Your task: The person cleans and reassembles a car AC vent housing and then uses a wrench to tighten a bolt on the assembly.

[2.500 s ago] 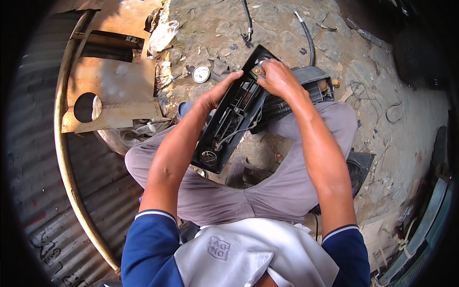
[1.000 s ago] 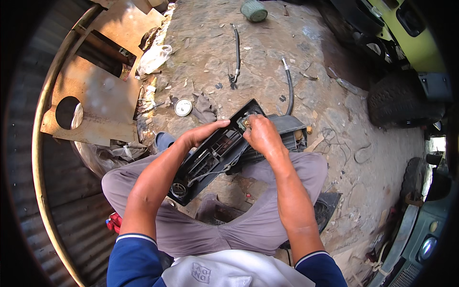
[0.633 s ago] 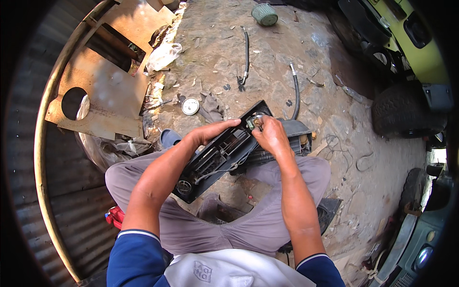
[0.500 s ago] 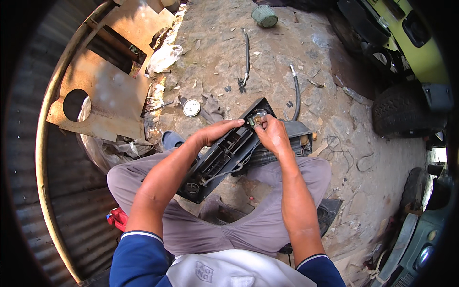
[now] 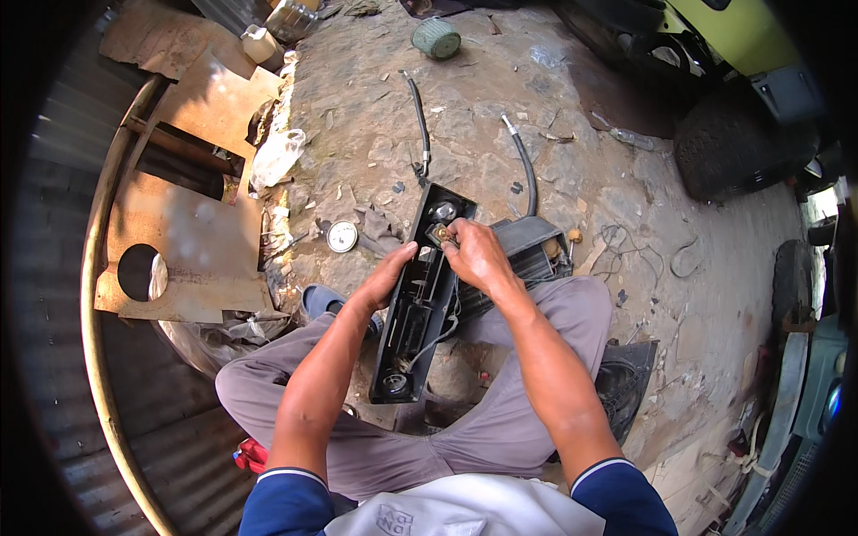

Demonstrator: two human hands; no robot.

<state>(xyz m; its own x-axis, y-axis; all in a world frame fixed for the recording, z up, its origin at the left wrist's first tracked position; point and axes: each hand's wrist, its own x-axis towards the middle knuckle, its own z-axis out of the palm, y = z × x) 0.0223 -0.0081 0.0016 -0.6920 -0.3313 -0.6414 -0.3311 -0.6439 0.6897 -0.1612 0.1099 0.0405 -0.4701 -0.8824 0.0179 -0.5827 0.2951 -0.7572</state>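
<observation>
- Right hand (image 5: 476, 257): fingertips pinched on small brassy part (image 5: 439, 234), near far end of black casing (image 5: 393, 348).
- Left hand (image 5: 386, 279): half-curled, gripping casing's left edge.
- Casing: between bent legs (image 5: 572, 326).

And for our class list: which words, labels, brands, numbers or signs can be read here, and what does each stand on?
None can be read with certainty.
Shirt: a grey boxed mark on the white front, too small and creased to read reliably.
Round white dial: dark marks on its face, too small to read.
Black panel: no lettering that I can make out.
</observation>
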